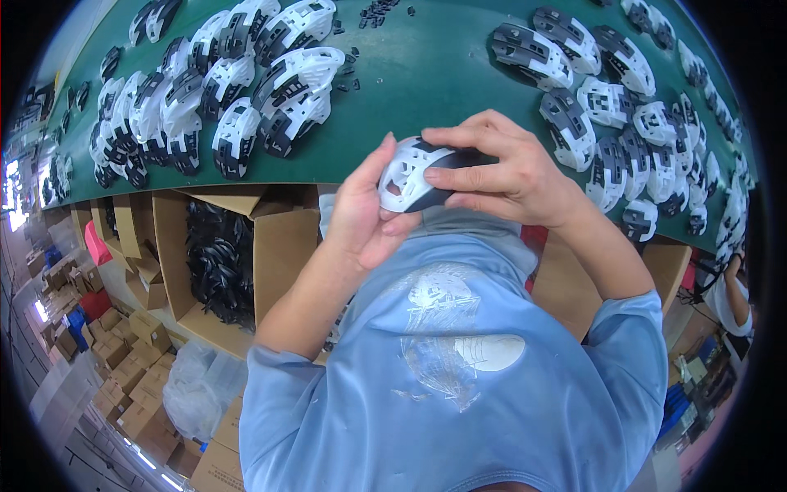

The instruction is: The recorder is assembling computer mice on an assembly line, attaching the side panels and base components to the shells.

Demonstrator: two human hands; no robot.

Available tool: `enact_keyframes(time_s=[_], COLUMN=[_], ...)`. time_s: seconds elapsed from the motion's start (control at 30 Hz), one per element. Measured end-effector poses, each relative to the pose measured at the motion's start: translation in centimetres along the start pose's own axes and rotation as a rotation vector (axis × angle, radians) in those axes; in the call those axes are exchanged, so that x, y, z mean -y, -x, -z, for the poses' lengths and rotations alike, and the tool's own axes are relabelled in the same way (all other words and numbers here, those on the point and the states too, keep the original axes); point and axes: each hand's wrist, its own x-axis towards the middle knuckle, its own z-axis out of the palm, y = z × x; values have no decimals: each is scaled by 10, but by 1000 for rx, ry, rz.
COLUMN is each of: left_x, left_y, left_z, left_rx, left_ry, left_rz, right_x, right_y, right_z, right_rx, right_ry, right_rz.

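A curved plastic shell [418, 195], white with cutouts at one end and black at the other, is held between my two hands over the table's near edge. My left hand [366, 197] grips the white end, its thumb along the side and its fingers curled underneath. From the right, my right hand [508, 168] closes over the black end, and its fingertips press on the top. Part of the black end is hidden behind those fingers. Similar black-and-white shells [184, 107] lie in a dense group to the left, and more shells [566, 127] are spread to the right.
Small black pieces [379, 13] lie scattered on the green table [418, 78]. Below its edge, an open cardboard box [283, 254] holds many glossy black parts [220, 262]. Stacked cartons [135, 377] and a clear plastic bag [197, 389] stand at lower left. Another person's arm [736, 299] shows at far right.
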Motion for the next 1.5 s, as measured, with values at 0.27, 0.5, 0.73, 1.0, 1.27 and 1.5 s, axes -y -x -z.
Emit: enact_keyframes(time_s=[0.27, 0.5, 0.73, 1.0, 1.27, 1.5], left_x=[-11, -41, -56, -47, -48, -141], left_y=[3, -20, -36, -45, -45, -52], left_z=[-6, -37, -7, 8, -1, -91], left_rx=[81, 58, 255, 199, 153, -305], left_ry=[-616, -2336, -2335, -2217, -2255, -2336], left_rz=[-108, -820, -1030, -1165, -1252, -1543], right_x=[-16, -40, -45, -47, -57, 55], right_y=[10, 17, 18, 17, 11, 51], right_z=[3, 4, -5, 4, 4, 39], right_rx=[-68, -81, 52, 102, 71, -464], right_ry=[-239, 18, 219, 272, 309, 96], right_rz=[24, 150, -57, -44, 5, -200])
